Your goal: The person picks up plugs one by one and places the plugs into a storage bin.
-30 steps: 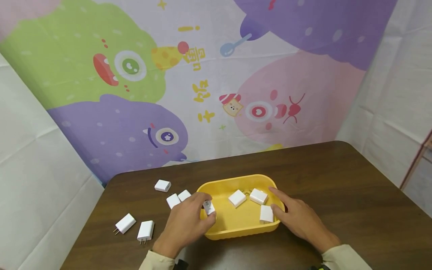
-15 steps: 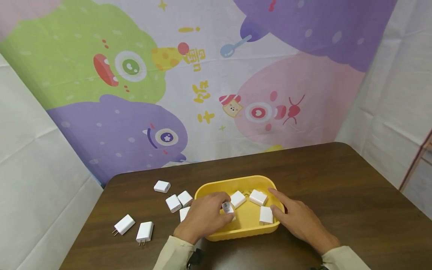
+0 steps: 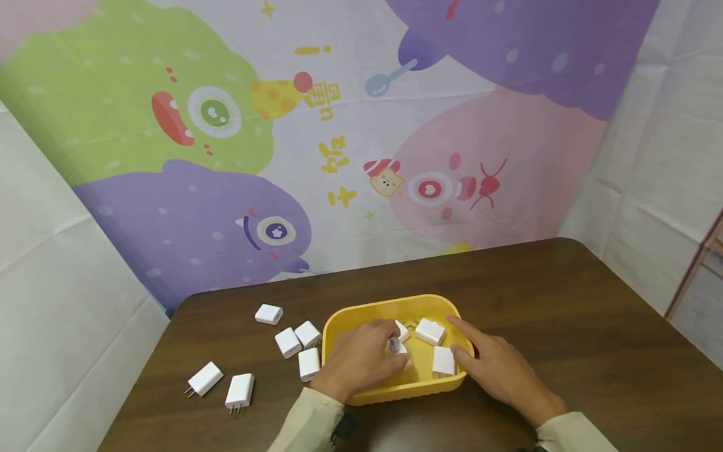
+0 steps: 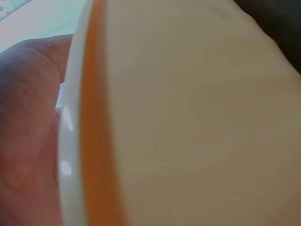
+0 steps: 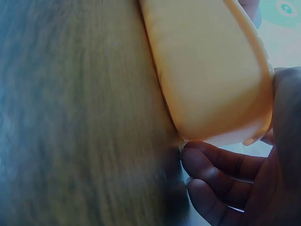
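Over brown table [image 3: 565,326], left hand [image 3: 358,361] pinching charger [image 3: 397,345] deeper inside yellow tray [image 3: 367,311] now.

- On the backdrop [image 3: 339,125] you can see yellow characters, rotated sideways, between the green and pink monsters; they are too stylised to read with certainty.
- You can read no print on the chargers or tray.
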The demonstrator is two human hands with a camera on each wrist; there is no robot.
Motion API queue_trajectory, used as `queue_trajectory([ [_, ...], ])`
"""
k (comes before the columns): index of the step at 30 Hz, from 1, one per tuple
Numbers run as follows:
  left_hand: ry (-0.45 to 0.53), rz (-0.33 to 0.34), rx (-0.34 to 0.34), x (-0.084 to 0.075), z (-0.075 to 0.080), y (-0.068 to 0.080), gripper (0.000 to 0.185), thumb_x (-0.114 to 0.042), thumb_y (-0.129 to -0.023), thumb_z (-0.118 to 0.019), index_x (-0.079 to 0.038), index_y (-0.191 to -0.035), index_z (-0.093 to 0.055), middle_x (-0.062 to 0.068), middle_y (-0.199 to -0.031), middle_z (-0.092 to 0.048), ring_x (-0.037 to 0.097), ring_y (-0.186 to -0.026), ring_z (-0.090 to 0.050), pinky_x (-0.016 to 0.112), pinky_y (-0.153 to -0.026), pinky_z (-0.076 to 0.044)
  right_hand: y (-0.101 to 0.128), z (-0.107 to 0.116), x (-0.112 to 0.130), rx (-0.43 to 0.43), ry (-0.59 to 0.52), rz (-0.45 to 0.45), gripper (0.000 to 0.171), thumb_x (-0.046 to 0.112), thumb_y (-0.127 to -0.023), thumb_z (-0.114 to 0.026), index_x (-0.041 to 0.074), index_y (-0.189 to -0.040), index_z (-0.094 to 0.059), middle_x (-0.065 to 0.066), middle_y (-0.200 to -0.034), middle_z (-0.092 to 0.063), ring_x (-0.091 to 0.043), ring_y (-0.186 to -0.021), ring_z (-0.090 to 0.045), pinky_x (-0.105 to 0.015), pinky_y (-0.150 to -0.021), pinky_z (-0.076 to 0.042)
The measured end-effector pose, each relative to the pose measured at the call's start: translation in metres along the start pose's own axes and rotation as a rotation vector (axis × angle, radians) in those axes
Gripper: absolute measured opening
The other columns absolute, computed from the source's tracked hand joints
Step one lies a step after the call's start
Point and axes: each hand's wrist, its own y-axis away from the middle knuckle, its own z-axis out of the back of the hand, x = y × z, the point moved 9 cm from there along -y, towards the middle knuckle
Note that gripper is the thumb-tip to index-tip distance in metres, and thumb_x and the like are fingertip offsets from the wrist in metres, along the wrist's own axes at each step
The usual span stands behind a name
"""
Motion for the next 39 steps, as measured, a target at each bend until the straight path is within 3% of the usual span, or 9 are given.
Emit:
queue_trajectory([
  [4,0.011,0.01,0.009,-0.004,0.001,-0.004,0.033,-0.042,-0.085,-0.072,-0.018,-0.108,-0.07,-0.009,-0.095,-0.067,0.006,-0.072,-0.055,0.027,-0.061,-0.045,0.001,0.001,0.0,-0.001,-0.005,0.004,0.054,0.044,-0.101,-0.055,0.03,-0.151,-0.045,-0.01,-0.139,-0.059,-0.025,-0.111,-0.062,-0.055,-0.089,-0.048],
  [13,0.013,0.01,0.033,-0.01,-0.001,-0.01,0.033,-0.041,-0.085,-0.073,-0.018,-0.109,-0.07,-0.007,-0.1,-0.068,0.007,-0.076,-0.056,0.028,-0.065,-0.047,0.002,0.002,0.0,0.001,0.0,0.002,0.055,0.047,-0.1,-0.054,0.03,-0.152,-0.045,-0.009,-0.138,-0.059,-0.019,-0.1,-0.06,-0.051,-0.084,-0.049],
  [21,0.022,-0.022,0.012,-0.015,-0.004,-0.015,0.032,-0.036,-0.082,-0.074,-0.017,-0.108,-0.071,-0.006,-0.099,-0.067,0.006,-0.074,-0.056,0.027,-0.063,-0.047,0.001,0.0,-0.001,0.015,-0.015,-0.004,0.054,0.045,-0.101,-0.055,0.031,-0.152,-0.044,-0.009,-0.138,-0.059,-0.018,-0.086,-0.056,-0.046,-0.078,-0.047],
  [30,0.013,-0.004,0.046,-0.011,-0.012,-0.015,0.03,-0.033,-0.082,-0.075,-0.018,-0.108,-0.071,-0.006,-0.101,-0.068,0.008,-0.079,-0.058,0.029,-0.066,-0.049,0.001,0.0,-0.001,0.012,-0.011,-0.014,0.054,0.044,-0.101,-0.055,0.031,-0.152,-0.044,-0.008,-0.139,-0.059,-0.018,-0.091,-0.056,-0.048,-0.081,-0.048],
  [39,-0.025,0.031,0.064,-0.003,-0.009,-0.012,0.028,-0.036,-0.083,-0.075,-0.02,-0.106,-0.072,-0.007,-0.1,-0.066,0.01,-0.083,-0.062,0.034,-0.07,-0.051,0.0,-0.001,-0.002,0.003,0.001,-0.029,0.054,0.042,-0.1,-0.056,0.031,-0.152,-0.045,-0.008,-0.14,-0.058,-0.021,-0.102,-0.06,-0.053,-0.087,-0.048],
])
